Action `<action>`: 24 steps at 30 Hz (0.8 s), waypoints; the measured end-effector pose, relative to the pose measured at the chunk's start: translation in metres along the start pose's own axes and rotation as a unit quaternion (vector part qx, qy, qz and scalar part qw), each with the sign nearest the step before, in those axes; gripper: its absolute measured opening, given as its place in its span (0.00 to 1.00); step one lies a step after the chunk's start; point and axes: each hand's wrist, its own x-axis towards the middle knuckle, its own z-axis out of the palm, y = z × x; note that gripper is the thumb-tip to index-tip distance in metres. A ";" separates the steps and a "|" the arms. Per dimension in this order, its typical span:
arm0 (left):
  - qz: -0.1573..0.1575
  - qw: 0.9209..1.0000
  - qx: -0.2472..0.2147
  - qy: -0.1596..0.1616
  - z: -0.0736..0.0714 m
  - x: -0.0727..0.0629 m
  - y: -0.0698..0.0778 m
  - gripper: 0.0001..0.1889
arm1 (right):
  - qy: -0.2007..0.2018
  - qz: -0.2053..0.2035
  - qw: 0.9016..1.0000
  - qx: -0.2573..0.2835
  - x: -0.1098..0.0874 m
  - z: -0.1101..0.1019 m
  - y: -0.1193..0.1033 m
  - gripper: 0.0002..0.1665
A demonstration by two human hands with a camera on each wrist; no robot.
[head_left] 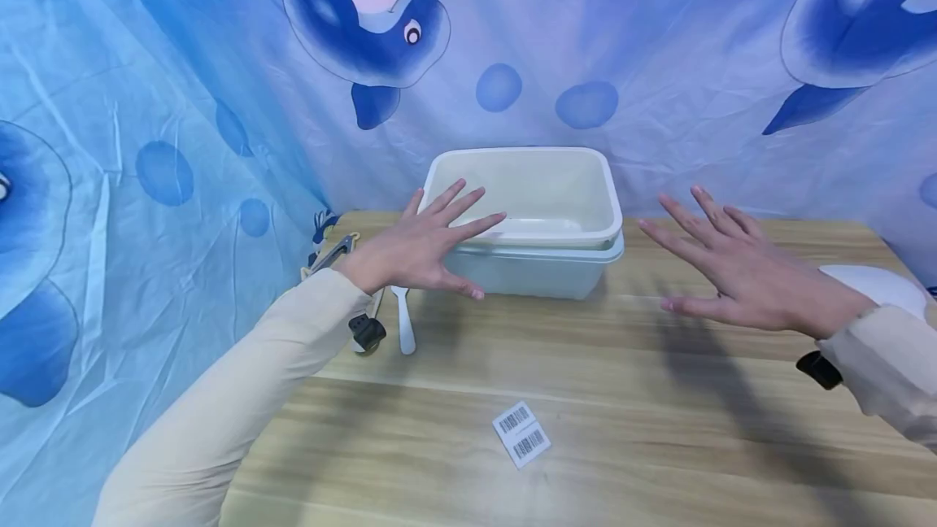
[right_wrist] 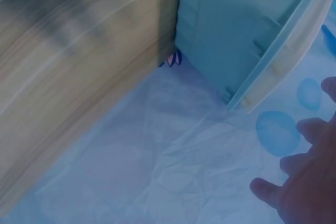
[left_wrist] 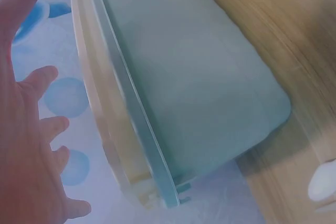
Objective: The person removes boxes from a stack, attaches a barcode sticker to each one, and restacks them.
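A white rectangular basin (head_left: 542, 177) sits nested in a pale blue-green plastic bin (head_left: 530, 273) at the back of the table. My left hand (head_left: 424, 246) is raised with fingers spread, overlapping the bin's left end in the head view; whether it touches the rim cannot be told there. In the left wrist view a gap shows between the left hand (left_wrist: 23, 124) and the bin's side (left_wrist: 184, 72). To the right of the bin, my right hand (head_left: 747, 275) hovers with spread fingers and holds nothing. The right wrist view shows the right hand (right_wrist: 310, 182) apart from the bin (right_wrist: 231, 19).
A white-handled utensil (head_left: 405, 328) lies left of the bin, near other items partly hidden by the left wrist, including a grey tool (head_left: 334, 253). A barcode card (head_left: 521, 434) lies at front centre. Behind the right wrist is a white rounded object (head_left: 878, 285). Dolphin-print curtains (head_left: 527, 39) enclose the table.
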 end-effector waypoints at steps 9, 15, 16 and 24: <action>-0.026 0.996 -0.049 0.064 0.001 -0.007 -0.007 0.52 | -0.015 0.049 0.993 0.109 0.004 -0.005 0.002 0.51; -0.082 0.960 -0.203 0.174 0.012 -0.011 -0.022 0.53 | 0.016 0.143 0.950 0.277 0.021 -0.004 0.005 0.44; -0.097 0.949 -0.234 0.186 0.015 -0.011 -0.025 0.53 | 0.032 0.158 0.939 0.303 0.024 -0.001 0.006 0.42; -0.208 0.871 -0.399 0.196 0.047 -0.007 -0.037 0.61 | 0.150 0.212 0.867 0.425 0.062 0.026 0.006 0.36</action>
